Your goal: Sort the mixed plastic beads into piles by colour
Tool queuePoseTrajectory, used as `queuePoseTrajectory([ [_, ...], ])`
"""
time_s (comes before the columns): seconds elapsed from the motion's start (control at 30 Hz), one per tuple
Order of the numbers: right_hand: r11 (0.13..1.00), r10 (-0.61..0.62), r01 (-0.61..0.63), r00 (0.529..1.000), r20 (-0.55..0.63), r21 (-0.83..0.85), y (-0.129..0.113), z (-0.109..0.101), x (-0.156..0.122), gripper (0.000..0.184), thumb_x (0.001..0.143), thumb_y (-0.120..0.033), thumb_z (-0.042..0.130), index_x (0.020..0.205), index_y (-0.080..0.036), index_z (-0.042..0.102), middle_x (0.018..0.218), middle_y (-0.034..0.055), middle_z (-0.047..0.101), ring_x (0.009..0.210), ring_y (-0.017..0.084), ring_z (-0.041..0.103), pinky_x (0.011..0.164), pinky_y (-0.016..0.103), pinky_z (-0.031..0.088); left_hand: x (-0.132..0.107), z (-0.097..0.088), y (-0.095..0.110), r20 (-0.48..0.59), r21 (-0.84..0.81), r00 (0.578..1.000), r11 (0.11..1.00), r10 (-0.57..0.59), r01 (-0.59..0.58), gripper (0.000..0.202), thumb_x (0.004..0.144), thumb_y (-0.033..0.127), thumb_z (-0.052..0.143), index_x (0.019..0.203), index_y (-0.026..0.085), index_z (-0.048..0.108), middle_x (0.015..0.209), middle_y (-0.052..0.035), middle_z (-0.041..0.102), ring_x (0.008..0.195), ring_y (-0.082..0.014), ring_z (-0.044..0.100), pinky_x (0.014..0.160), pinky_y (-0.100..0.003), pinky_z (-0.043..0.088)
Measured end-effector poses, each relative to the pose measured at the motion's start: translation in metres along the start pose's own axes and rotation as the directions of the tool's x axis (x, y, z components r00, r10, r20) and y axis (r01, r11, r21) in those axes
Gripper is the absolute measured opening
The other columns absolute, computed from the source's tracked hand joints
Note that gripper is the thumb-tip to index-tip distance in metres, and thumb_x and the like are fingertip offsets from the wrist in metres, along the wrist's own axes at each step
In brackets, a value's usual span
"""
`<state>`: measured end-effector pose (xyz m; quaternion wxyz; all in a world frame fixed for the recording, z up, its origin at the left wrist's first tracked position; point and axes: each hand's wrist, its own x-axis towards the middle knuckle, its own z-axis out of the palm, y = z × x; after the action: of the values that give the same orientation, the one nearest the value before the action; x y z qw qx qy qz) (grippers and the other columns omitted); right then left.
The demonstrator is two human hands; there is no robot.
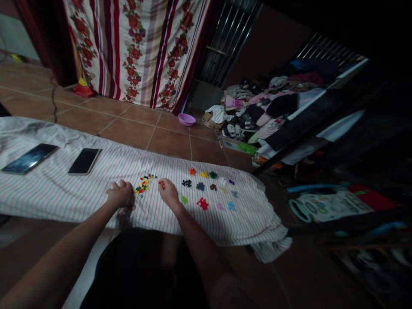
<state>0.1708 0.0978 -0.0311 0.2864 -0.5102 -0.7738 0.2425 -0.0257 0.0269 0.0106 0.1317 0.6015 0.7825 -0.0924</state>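
A loose heap of mixed coloured small pieces, red, yellow, green and white, lies on the striped cloth between my hands. My left hand rests on the cloth just left of the heap, its fingers apart. To the heap's right, my right hand is closed in a pinch, with a small red piece showing at the fingertips. Beyond it lie several piles sorted by colour, among them a red pile, a black pile, a lime green pile and an orange pile.
A tablet and a phone lie on the cloth at the left. Past its far edge, a purple basin stands on the tiled floor before a flowered curtain. Clothes are heaped at the back right.
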Motion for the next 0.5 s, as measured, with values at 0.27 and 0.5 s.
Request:
queuePoseTrajectory([
  [0.27, 1.000, 0.011, -0.012, 0.991, -0.133, -0.002, 0.034, -0.038, 0.007, 0.018, 0.084, -0.017, 0.050, 0.094, -0.022, 0.065, 0.091, 0.0022, 0.066, 0.081, 0.014, 0.062, 0.080, 0.026, 0.048, 0.001, 0.002, 0.000, -0.011, 0.037, 1.000, 0.999, 0.004, -0.004, 0.058, 0.075, 0.043, 0.055, 0.122, 0.011, 0.050, 0.132, -0.0253, 0.045, 0.120, -0.0443, 0.046, 0.087, -0.054, 0.043],
  [0.5, 0.991, 0.091, -0.116, 0.954, -0.285, -0.070, 0.069, -0.069, 0.020, 0.018, 0.081, -0.016, 0.051, 0.088, -0.021, 0.067, 0.086, 0.0029, 0.065, 0.080, 0.016, 0.061, 0.077, 0.027, 0.048, 0.001, 0.005, 0.000, -0.036, 0.058, 0.999, 0.998, 0.015, -0.013, 0.053, 0.078, 0.042, 0.051, 0.121, 0.011, 0.052, 0.130, -0.0242, 0.046, 0.118, -0.0436, 0.047, 0.085, -0.053, 0.044],
])
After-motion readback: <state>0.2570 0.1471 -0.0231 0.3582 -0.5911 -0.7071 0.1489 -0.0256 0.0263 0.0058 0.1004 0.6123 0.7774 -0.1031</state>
